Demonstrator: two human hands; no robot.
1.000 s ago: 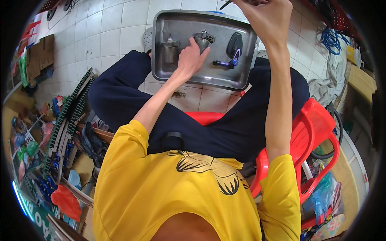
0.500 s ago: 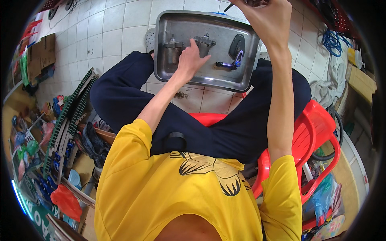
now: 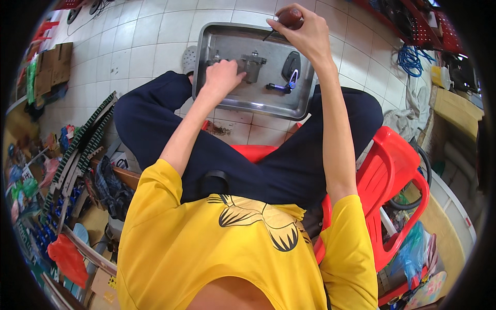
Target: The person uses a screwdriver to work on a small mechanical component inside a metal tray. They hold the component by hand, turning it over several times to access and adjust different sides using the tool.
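My left hand [image 3: 223, 77] is over the left metal cylinder [image 3: 216, 55] in a steel tray [image 3: 268, 107]. Its fingers curl down onto the cylinder and hide most of it; the thumb sticks out to the right. A second, similar grey cylinder [image 3: 252, 71] with a flanged top stands just right of that thumb. Above the tray's far right rim, my right hand [image 3: 310, 36] is closed round a screwdriver [image 3: 291, 18] with a reddish-brown handle. Its thin dark shaft slants down towards the tray. At the tray's right side lie a black oval piece [image 3: 291, 63] and a black-and-blue lever [image 3: 279, 88].
The tray rests between my bent legs, with white floor tiles [image 3: 150, 31] beyond. A red plastic chair [image 3: 390, 175] stands at my right; coiled blue cord [image 3: 413, 60] lies farther off. Cardboard [image 3: 53, 67] and green-striped strips [image 3: 85, 137] are at the left.
My left hand has moved left from the right cylinder to the left one. My right hand has come down and left with the screwdriver, now more fully in view. The view has shifted slightly.
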